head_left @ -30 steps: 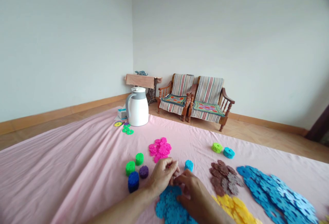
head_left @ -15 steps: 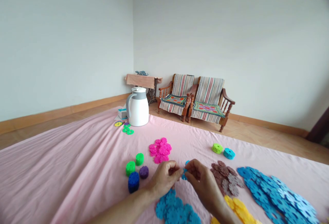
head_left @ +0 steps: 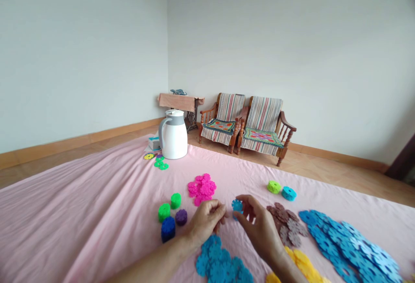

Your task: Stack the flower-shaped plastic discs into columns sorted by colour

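My right hand (head_left: 254, 222) grips a small stack of light blue snowflake discs (head_left: 237, 207) between thumb and fingers, just above the cloth. To its left, my left hand (head_left: 209, 218) is closed with thumb and fingertips together, a short gap away from the stack. Whatever lies in that pinch is hidden. Below the hands is a loose pile of blue snowflake discs (head_left: 222, 263). A pile of pink discs (head_left: 201, 188) lies just beyond my left hand. Brown discs (head_left: 281, 216) and yellow discs (head_left: 304, 265) lie to the right of my right hand, the yellow ones partly behind my forearm.
Left of my left hand stand green stacks (head_left: 164, 212), a purple stack (head_left: 181, 217) and a dark blue stack (head_left: 168, 229). A white jug (head_left: 175, 138) stands farther back on the pink cloth (head_left: 106, 213). A large blue disc pile (head_left: 350, 244) spreads at right.
My hands have moved apart. The blue stack has left my left fingertips and stays in my right hand, now slightly higher and showing its round face more.
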Demonstrator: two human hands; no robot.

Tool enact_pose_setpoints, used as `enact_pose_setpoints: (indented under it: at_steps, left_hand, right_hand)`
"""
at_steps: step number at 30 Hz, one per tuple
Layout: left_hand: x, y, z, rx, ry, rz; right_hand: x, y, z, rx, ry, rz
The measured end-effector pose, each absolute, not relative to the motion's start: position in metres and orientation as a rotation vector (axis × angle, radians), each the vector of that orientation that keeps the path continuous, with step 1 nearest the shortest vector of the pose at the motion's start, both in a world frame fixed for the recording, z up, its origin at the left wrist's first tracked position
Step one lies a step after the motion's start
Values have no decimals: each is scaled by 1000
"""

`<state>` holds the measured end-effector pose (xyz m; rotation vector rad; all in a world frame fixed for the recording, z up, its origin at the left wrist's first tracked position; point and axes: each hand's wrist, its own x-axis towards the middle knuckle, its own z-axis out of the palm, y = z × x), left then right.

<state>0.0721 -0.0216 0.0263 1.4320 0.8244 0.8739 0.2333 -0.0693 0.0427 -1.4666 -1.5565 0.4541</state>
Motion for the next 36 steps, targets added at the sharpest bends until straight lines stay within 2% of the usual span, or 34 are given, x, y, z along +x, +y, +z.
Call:
enact_pose_setpoints:
  at_steps: [9, 16, 22, 26, 31, 36]
  left_hand:
    - [72, -21, 26, 1431, 853, 856]
    - [73, -21, 25, 1430, 845, 858]
    - [72, -21, 26, 1422, 851, 860]
    - [71, -22, 28, 1409, 859, 885]
    - [71, -22, 30, 1387, 846, 911]
    - [71, -21, 29, 1328, 853, 930]
  right_hand:
    - [255, -47, 14, -1553, -1341, 576]
    - [248, -49, 13, -1594, -1311, 642]
    - [247, -51, 19, -1603, -1351, 550]
    - [239, -68, 40, -1616, -1561, 493]
    - [216, -95, 59, -1528, -1955, 903]
    - [196, -99, 50, -1540, -1972, 788]
